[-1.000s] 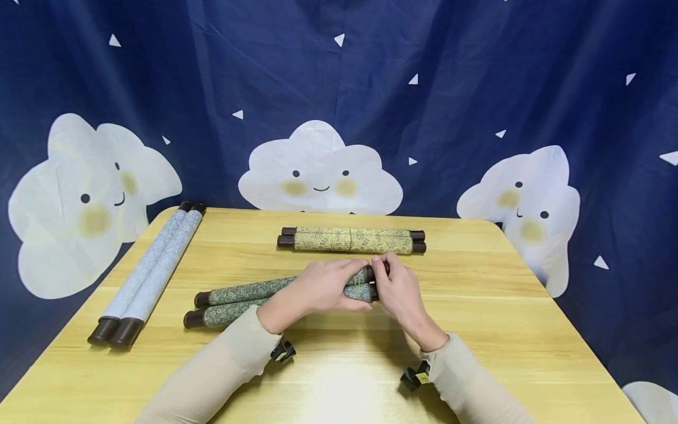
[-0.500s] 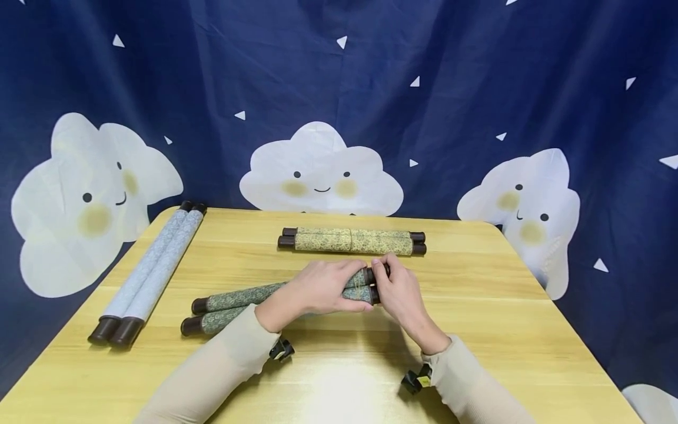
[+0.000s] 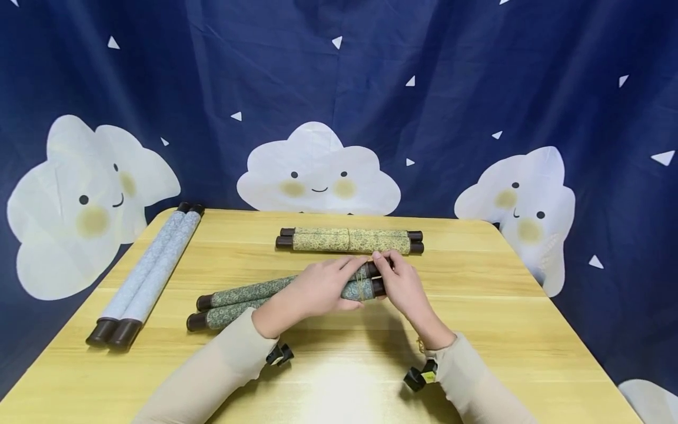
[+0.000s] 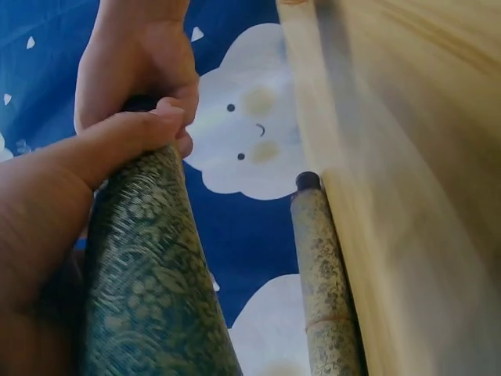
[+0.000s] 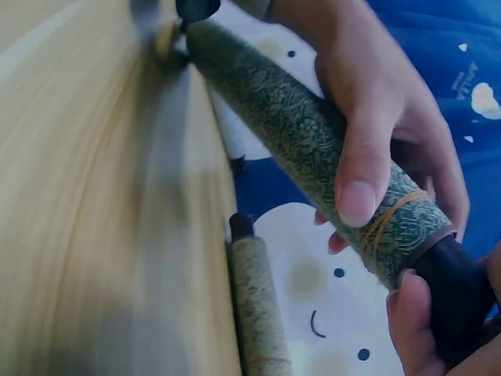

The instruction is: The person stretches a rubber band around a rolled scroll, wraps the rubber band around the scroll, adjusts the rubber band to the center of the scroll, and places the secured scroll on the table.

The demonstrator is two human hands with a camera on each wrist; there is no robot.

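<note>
A double-rolled green patterned scroll (image 3: 249, 291) with dark brown end knobs is held slightly tilted over the table, its right end raised. My left hand (image 3: 323, 285) grips it from above near that right end, thumb on the near side. A thin tan rubber band (image 5: 391, 215) circles both rolls between my left hand and the knobs. At the right end, my right hand (image 3: 408, 288) holds the dark knobs (image 5: 450, 282) with thumb and fingers. Part of the scroll's middle is hidden under my left hand and sleeve.
Behind the hands lies a yellow patterned scroll (image 3: 323, 240) with a band round its middle. A longer pale blue scroll (image 3: 153, 265) lies along the table's left edge. The wooden table (image 3: 503, 306) meets a dark blue curtain (image 3: 450, 53) at its back.
The green scroll dipped slightly to the left, then came back a little to the right. My right hand has shifted slightly to the right on the knobs; my left hand keeps its grip.
</note>
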